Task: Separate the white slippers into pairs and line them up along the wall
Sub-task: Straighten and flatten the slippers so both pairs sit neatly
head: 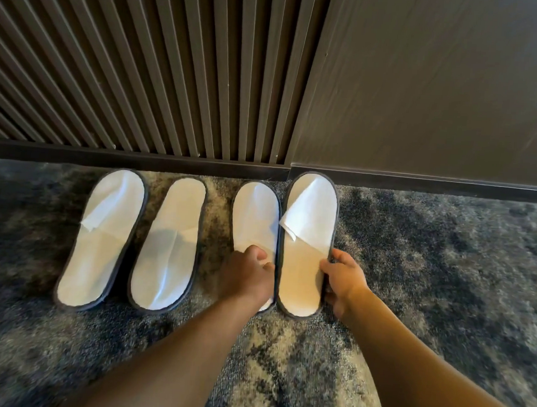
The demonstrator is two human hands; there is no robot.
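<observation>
4 white slippers are laid on the carpet with toes toward the wall, in 2 pairs set slightly apart. The third slipper is pressed down at its heel half by the left hand, fingers curled. The fourth slipper, touching the third, is pinched at its right edge by the right hand, thumb on top.
</observation>
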